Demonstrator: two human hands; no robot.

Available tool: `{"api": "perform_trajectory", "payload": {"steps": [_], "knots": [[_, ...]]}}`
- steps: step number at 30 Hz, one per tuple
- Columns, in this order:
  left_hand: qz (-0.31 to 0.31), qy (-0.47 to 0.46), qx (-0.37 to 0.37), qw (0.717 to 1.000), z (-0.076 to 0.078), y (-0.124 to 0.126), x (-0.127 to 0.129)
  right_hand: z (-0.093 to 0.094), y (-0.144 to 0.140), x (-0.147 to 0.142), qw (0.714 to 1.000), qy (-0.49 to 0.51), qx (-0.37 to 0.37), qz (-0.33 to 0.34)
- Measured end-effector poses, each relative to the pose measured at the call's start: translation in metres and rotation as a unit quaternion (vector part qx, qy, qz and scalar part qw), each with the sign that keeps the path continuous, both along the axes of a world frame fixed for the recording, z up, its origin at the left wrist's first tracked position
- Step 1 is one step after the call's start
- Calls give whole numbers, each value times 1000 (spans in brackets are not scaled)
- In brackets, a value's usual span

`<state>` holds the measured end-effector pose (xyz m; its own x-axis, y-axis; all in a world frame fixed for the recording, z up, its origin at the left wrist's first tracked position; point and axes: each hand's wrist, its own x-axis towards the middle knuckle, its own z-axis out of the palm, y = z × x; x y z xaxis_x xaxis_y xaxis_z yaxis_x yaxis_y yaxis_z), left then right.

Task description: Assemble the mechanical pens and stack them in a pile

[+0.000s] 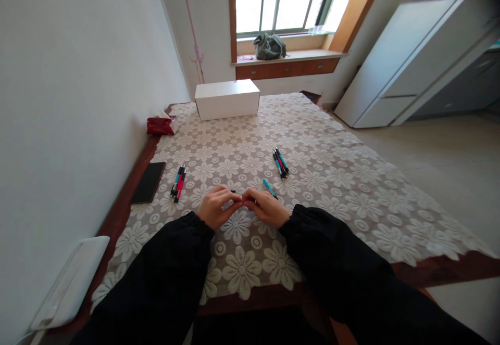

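1. Both hands met at the middle of the counter (351, 178), over the lace flower cloth. The left hand (215, 207) and right hand (267, 207) were pinched fingertip to fingertip on a small dark pen part (235, 193), with the fingers curled closed around it.
2. That piece was mostly hidden by the fingers. Only a short dark tip showed between the two thumbs, so whether it was a whole pen or just a barrel could not be told.
3. By the look of it, the part would handle as light, stiff and thin. It seemed smooth plastic that could roll or slip, so a pinch near each end, one end per hand, looked like the sensible hold.
4. A single teal pen (269, 188) lay on the cloth just beyond the right hand, angled away from it and possibly touching the knuckles.
5. Further out to the right sat a small pile of pens (280, 163) in teal, red and black, lying close together.
6. On the left lay a second bundle of pens (178, 182) in the same colours, with a dark phone (148, 182) flat beside it near the counter's edge.
7. At the far end stood a white box (227, 99), and a red packet (161, 125) rested near the wall.
8. Black sleeves (172, 272) covered both arms to the wrists.
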<state>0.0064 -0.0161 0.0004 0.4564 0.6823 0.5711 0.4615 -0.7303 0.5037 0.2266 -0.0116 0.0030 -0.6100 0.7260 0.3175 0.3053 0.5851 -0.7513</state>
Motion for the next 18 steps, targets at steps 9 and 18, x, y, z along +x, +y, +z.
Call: {"api": "perform_trajectory", "payload": {"steps": [9, 18], "knots": [[10, -5, 2, 1000, 1, -1, -1, 2, -5, -3, 1000, 22, -15, 12], [1, -4, -2, 1000, 2, -1, 0, -4, -4, -3, 999, 39, -10, -23]]}}
